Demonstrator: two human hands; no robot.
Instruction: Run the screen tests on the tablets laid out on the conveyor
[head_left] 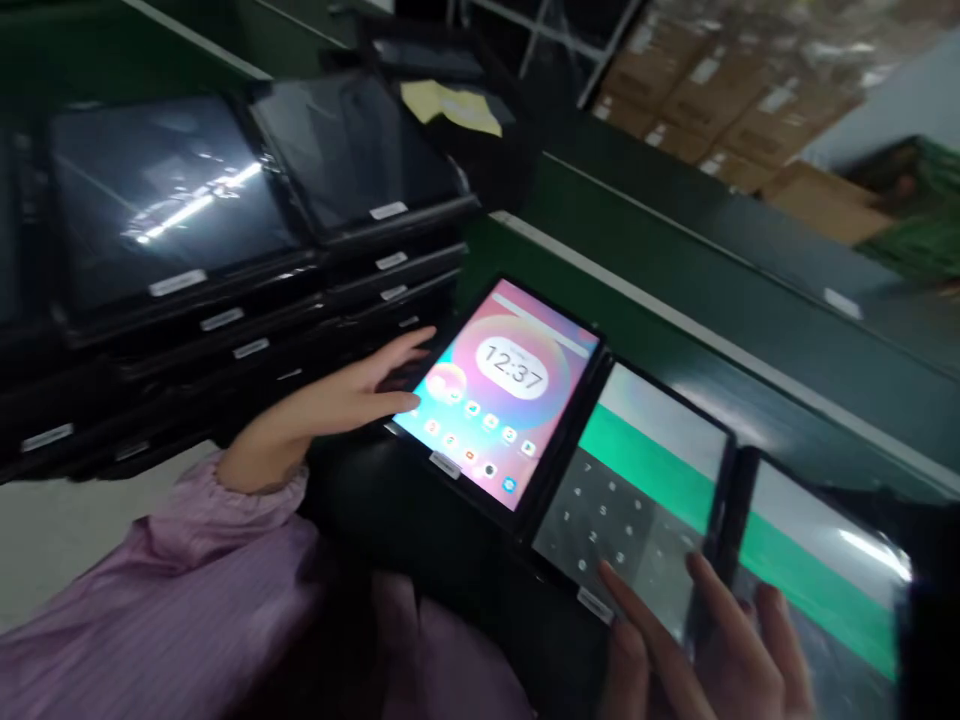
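- Stacks of dark tablets (225, 260) fill the upper left, screens off, white labels on their front edges; they crowd right up to the left hand (352, 395).
- Yellow note (452, 105) lies on a tablet further back.
- Green bench (675, 290) runs diagonally, a pale strip along its edge; cardboard boxes (720, 90) piled beyond it, blurred.
- Three lit tablets sit in a row on the bench, edges touching. The first tablet (499, 395) shows a home screen with a clock reading 12:37.
- Left hand is open, fingers spread, tips resting on that tablet's left edge; nothing is gripped.
- Middle tablet (637, 480) shows a green band and a number keypad. The third tablet (817, 560) shows a green band too, partly cut off.
- Right hand (697, 650) is open, fingers extended over the keypad's lower corner and the seam between the two tablets; contact cannot be told.
- Pink striped sleeve (172, 600) covers the left arm.
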